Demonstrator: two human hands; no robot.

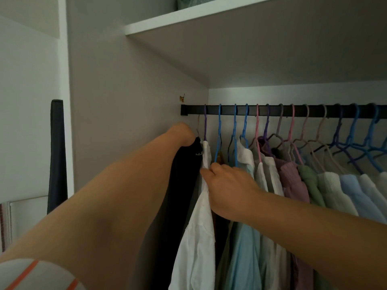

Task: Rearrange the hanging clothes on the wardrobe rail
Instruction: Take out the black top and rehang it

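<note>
At the rail's [272, 111] left end, my left hand [181, 133] presses into the black garment [184, 174], its grip hidden; my right hand [228, 189] pinches the white shirt [199, 237]. Next, I judge, part them and slide the hangers.

The rail [272, 110] looks like matt black metal. The hangers [245, 130] are smooth plastic — blue, pink, purple. The white shirt [199, 237] is crinkled, matt cloth, the black garment [184, 174] soft cloth. The shelf [188, 19] is smooth white board.
</note>
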